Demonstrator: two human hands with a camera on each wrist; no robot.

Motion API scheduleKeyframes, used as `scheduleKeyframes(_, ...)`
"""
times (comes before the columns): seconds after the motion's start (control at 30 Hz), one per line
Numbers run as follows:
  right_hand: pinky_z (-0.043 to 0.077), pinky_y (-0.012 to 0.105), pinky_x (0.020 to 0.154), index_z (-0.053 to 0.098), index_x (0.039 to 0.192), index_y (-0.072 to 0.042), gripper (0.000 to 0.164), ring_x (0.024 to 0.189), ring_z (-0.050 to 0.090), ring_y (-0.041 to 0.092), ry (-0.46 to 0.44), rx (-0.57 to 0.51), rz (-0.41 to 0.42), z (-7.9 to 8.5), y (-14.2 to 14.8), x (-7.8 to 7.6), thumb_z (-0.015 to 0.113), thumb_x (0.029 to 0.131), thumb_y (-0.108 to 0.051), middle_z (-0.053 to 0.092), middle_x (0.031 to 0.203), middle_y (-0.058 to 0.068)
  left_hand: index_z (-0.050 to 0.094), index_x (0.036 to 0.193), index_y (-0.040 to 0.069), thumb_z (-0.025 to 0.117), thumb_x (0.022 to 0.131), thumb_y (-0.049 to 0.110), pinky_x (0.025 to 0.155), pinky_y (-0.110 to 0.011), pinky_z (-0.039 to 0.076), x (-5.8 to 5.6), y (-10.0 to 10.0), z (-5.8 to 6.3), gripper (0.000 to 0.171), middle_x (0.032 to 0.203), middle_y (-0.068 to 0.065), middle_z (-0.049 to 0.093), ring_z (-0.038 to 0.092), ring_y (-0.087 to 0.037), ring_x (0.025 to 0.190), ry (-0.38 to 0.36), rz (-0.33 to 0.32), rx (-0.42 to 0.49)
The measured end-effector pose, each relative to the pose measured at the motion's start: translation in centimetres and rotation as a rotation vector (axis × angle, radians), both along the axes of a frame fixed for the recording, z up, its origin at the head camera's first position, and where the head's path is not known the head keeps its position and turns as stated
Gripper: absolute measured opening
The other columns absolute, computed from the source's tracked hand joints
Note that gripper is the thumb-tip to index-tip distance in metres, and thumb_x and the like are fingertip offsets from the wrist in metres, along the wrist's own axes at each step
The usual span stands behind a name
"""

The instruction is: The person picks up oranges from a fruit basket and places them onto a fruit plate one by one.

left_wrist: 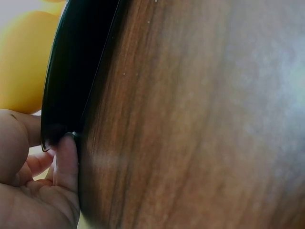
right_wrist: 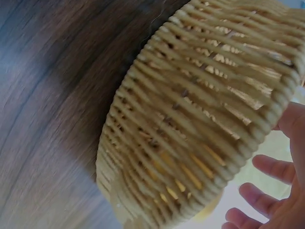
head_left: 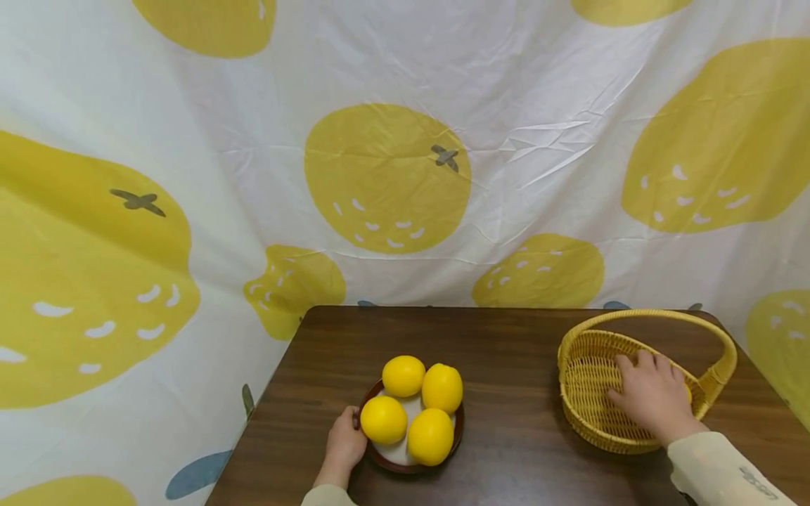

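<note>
A round plate (head_left: 410, 469) with a dark red-brown rim and a pale inside holds several yellow lemons (head_left: 431, 437). My left hand (head_left: 346, 440) pinches its left edge; in the left wrist view, thumb and fingers (left_wrist: 66, 162) grip the dark rim. On the right stands a yellow wicker basket (head_left: 595, 393) with a tall arched handle. My right hand (head_left: 654, 397) reaches over its opening. The right wrist view shows those fingers (right_wrist: 259, 198) spread beside the rim, with nothing between them. A lemon (right_wrist: 207, 210) lies in the basket, partly hidden by the weave and hand.
Both containers stand on a dark brown wooden table (head_left: 506, 351), the plate left of the basket. Behind and beside the table hangs a white cloth (head_left: 525, 84) printed with large yellow lemons. The basket's handle (head_left: 652, 314) arches above my right hand.
</note>
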State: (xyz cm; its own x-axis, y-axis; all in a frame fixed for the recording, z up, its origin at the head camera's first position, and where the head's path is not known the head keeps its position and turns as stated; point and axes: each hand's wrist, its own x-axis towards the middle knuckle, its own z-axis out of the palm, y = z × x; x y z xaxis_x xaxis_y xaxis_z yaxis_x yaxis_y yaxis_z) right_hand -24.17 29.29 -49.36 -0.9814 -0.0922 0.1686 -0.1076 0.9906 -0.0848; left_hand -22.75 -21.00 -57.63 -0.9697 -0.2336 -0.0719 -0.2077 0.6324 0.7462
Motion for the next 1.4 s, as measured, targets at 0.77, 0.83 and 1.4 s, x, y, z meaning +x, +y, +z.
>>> scheduleKeyframes(0.77, 0.034, 0.072, 0.087, 0.053, 0.138, 0.003, 0.078, 0.116, 0.041, 0.065, -0.106, 0.058, -0.044, -1.2, 2.3, -0.3, 0.084, 0.077, -0.034, 0.046, 0.130, 0.040, 0.059, 0.120, -0.005, 0.057, 0.092, -0.001, 0.086, -0.052, 0.051, 0.0, -0.1, 0.0, 0.029, 0.101, -0.020, 0.066, 0.062, -0.034, 0.095, 0.003, -0.012, -0.001)
scheduleKeyframes(0.83, 0.035, 0.072, 0.085, 0.054, 0.137, 0.003, 0.076, 0.114, 0.043, 0.064, -0.105, 0.075, -0.042, -1.2, 2.4, -0.3, 0.085, 0.076, -0.032, 0.047, 0.129, 0.040, 0.059, 0.121, -0.005, 0.057, 0.092, -0.001, 0.086, -0.052, 0.051, 0.1, -0.1, 0.0, 0.029, 0.101, -0.019, 0.066, 0.062, -0.033, 0.094, -0.004, -0.014, 0.002)
scheduleKeyframes(1.4, 0.036, 0.064, 0.074, 0.051, 0.131, 0.001, 0.061, 0.095, 0.050, 0.054, -0.077, 0.097, -0.034, -1.8, 3.2, -0.3, 0.078, 0.081, -0.020, 0.051, 0.101, 0.037, 0.060, 0.120, -0.004, 0.058, 0.092, 0.000, 0.088, -0.052, 0.050, 0.1, 0.0, -0.2, 0.028, 0.100, -0.017, 0.067, 0.062, -0.032, 0.095, -0.001, 0.001, 0.010)
